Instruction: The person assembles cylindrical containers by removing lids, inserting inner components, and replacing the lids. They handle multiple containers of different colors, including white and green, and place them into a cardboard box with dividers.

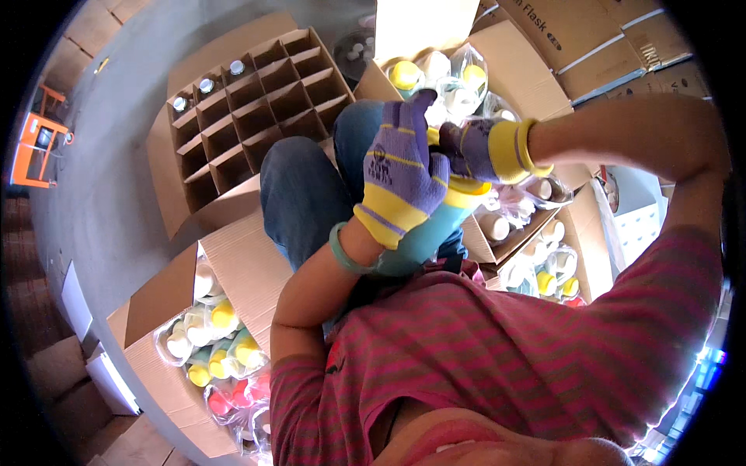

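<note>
Both my hands wear purple knitted gloves with yellow bands. My left hand (400,167) is raised over my lap, fingers stretched upward and the back of the glove toward me. My right hand (480,149) is right beside it, fingers curled in behind my left thumb; what they grip is hidden. A yellow piece (432,137) shows between the two hands. Beneath them a teal cylindrical thing with a yellow rim (423,237) leans across my lap, partly covered by my left wrist.
Ahead left stands a divided carton (256,109) with a few silver-capped bottles (206,85). Cartons of plastic-wrapped bottles stand ahead right (536,66), at right (587,233) and near left (167,388). Stacked boxes (598,39) are at far right, an orange cart (35,151) at far left.
</note>
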Motion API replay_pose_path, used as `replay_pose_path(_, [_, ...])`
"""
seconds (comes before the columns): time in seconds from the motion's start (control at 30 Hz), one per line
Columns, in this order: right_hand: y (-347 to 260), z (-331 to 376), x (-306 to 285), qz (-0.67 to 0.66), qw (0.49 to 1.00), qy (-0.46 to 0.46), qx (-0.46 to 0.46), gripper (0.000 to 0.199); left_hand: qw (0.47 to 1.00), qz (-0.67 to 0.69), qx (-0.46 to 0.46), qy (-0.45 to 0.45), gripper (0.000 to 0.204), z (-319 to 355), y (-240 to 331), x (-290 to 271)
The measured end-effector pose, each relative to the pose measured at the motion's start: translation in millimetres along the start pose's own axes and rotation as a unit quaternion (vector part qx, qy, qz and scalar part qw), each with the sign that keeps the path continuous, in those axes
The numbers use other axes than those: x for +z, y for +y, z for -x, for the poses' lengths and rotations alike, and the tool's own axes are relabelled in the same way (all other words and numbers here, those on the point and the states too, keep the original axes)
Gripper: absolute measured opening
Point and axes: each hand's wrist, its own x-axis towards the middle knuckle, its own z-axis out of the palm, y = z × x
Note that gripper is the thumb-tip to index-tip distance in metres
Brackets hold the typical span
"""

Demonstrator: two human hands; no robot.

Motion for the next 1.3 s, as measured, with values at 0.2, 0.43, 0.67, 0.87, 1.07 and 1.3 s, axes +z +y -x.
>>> replay_pose_path(0.2, [19.4, -35.6, -26.4, 0.163, 0.936, -0.005, -0.311, 0.03, 0.954, 0.288, -0.072, -0.038, 0.06, 8.9, -10.4, -22.7])
replay_pose_path(0.43, [3.3, -28.4, -47.5, 0.198, 0.926, -0.095, -0.307, 0.038, 0.918, 0.388, -0.007, -0.087, 0.066, 11.5, -17.8, -53.1])
replay_pose_path(0.67, [-0.3, -27.8, -32.6, 0.078, 0.962, -0.076, -0.252, 0.043, 0.924, 0.379, -0.044, -0.01, 0.067, 29.7, -18.3, -55.5])
replay_pose_path(0.87, [16.5, -15.3, -18.8, -0.041, 0.981, -0.025, -0.19, 0.048, 0.953, 0.286, -0.094, 0.032, 0.067, 27.1, -9.1, -50.8])
replay_pose_path(1.07, [37.3, -14.4, -1.9, -0.145, 0.974, 0.034, -0.169, 0.052, 0.968, 0.23, -0.09, 0.036, 0.061, 22.5, -17.2, -42.9])
replay_pose_path(1.3, [55.3, -36.6, 23.7, -0.234, 0.954, 0.065, -0.175, 0.058, 0.963, 0.212, -0.133, 0.097, 0.057, 12.1, -19.3, -51.4])
